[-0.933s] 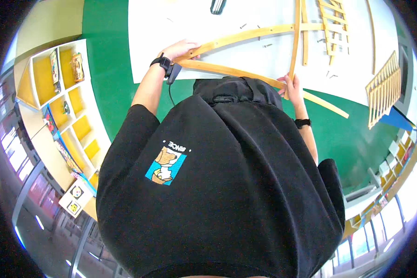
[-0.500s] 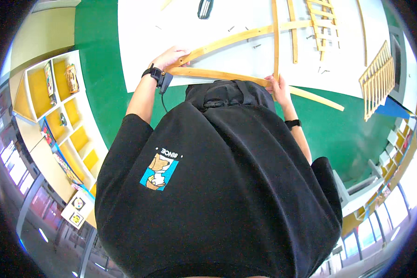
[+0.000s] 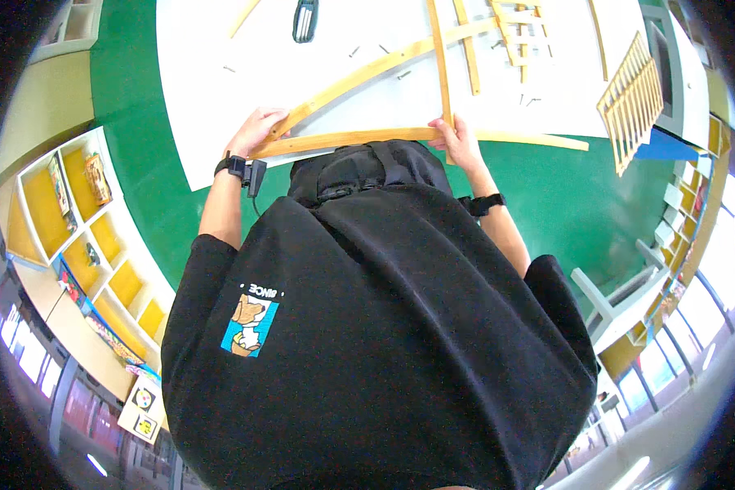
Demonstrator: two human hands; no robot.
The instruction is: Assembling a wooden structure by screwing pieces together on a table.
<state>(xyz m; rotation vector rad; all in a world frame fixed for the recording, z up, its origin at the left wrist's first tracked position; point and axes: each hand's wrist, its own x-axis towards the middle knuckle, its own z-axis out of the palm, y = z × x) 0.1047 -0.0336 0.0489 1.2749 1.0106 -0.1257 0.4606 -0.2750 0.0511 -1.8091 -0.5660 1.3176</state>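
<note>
Near the table's front edge, my left hand (image 3: 260, 131) closes around the left ends of two long wooden strips. The upper strip (image 3: 367, 73) runs obliquely to the far right. The lower strip (image 3: 343, 140) lies along the front edge, its right end reaching out over the green floor. My right hand (image 3: 459, 142) grips this lower strip right of its middle, beside the near end of an upright wooden strip (image 3: 441, 61). That upright strip crosses the upper one; whether my right fingers also hold it, I cannot tell. Small holes show in the upper strip.
Several screws (image 3: 404, 76) lie scattered on the white table (image 3: 220, 122). A black case (image 3: 305, 20) stands at the back. Further right are a short wooden strip (image 3: 468, 49), a ladder-like slatted frame (image 3: 521, 37) and a slatted wooden panel (image 3: 631, 102). Shelves (image 3: 82, 220) stand at left.
The view has shifted, moving the scene left. The lower strip's right end has swung toward the table edge, narrowing its angle with the upper strip. Both hands keep their grip.
</note>
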